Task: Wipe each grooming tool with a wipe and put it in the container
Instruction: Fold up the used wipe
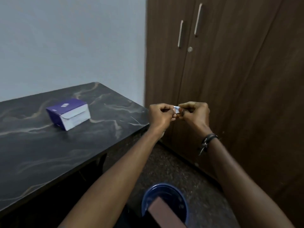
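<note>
Pinching small white-blue sachet [177,110]: left hand [160,116], right hand [195,115], both grips grasping it; print unreadable.

A small white wipe packet [177,110] — pinched between both hands' fingers [171,112] (held mid-air) — beyond the table's edge.

We see a dim, evenly lit interior with soft, diffuse light and no hard-edged shadows; the space beneath the table [49,145] falls to near black. We note faint sheen on the wardrobe handles [198,19] and table top (no blown-out glare). Wide-angle distortion bows the wardrobe [238,71] edges, and overall detail is soft, with the blue bin [164,191] blurred.
</note>
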Tool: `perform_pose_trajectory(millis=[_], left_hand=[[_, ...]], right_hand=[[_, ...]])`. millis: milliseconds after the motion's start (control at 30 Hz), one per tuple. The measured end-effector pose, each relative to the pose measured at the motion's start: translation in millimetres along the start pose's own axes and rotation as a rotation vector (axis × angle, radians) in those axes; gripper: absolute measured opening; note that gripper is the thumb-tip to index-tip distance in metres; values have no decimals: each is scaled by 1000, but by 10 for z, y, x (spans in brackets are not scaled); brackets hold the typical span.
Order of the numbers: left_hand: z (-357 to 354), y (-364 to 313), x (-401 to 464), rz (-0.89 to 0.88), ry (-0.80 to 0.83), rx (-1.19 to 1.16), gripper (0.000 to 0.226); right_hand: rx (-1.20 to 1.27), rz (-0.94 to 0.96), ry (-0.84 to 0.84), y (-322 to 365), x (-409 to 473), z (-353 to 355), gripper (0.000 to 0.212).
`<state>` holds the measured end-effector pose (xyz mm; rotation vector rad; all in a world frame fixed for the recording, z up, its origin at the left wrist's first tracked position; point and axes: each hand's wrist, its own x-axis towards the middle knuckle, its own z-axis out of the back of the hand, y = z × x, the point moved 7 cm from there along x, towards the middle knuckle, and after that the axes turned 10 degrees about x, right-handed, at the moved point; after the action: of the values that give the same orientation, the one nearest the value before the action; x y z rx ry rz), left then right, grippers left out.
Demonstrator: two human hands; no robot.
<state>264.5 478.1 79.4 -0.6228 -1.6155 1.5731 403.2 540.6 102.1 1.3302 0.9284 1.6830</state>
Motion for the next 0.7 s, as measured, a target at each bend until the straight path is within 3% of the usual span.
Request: perform_pose_trajectory(millis=[300,500,600,700], left_hand=[[-682,1412,82,249,106,113,8],[-617,2662,-68,562,213,251,5],[-534,3271,-221,693,253,322,11],[-452,3743,-400,800,260,380,22]], right_hand=[[-79,-255,13,-1603,-105,2,11],[-120,-516,134,-2674,-649,-430,16],[-137,-654,194,-3149,-983,-619,32],[-188,-734,228,-3471,-1272,-736,21]])
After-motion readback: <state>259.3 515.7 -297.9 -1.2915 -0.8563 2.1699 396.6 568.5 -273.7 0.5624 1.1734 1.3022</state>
